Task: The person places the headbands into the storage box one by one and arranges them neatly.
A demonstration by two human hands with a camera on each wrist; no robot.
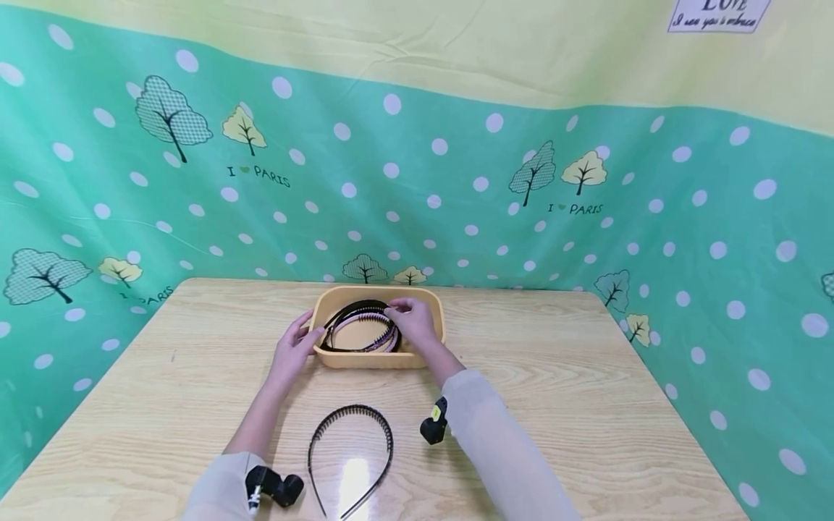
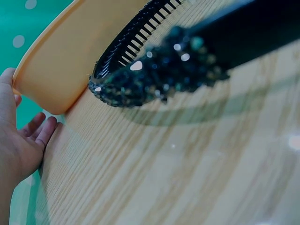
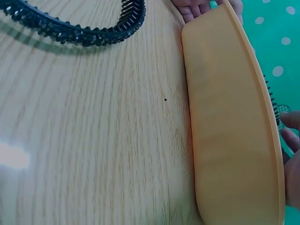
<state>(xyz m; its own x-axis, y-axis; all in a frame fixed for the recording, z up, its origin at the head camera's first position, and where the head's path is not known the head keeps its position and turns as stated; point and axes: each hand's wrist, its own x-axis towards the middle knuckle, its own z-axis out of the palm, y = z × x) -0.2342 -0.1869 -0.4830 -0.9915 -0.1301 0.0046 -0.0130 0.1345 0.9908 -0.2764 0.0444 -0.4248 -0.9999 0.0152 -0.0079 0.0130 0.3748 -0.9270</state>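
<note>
A peach-orange plastic bin (image 1: 381, 359) stands at the back of the table, holding several black and pink headbands (image 1: 355, 318) lying on each other. My left hand (image 1: 293, 349) holds the bin's left end, thumb over the rim and fingers outside; the left wrist view shows this hand (image 2: 23, 145) against the bin's wall (image 2: 51, 89). Over the bin's right half, my right hand (image 1: 415, 322) pinches a black toothed headband at the pile's edge. In the right wrist view, that headband's teeth (image 3: 272, 101) show above the rim, by the right fingertips.
A separate black toothed headband (image 1: 389, 434), studded with shiny beads, lies on the wood-grain table (image 1: 554, 405) between my forearms, its ends towards me. Behind the table hangs a green dotted cloth (image 1: 391, 195).
</note>
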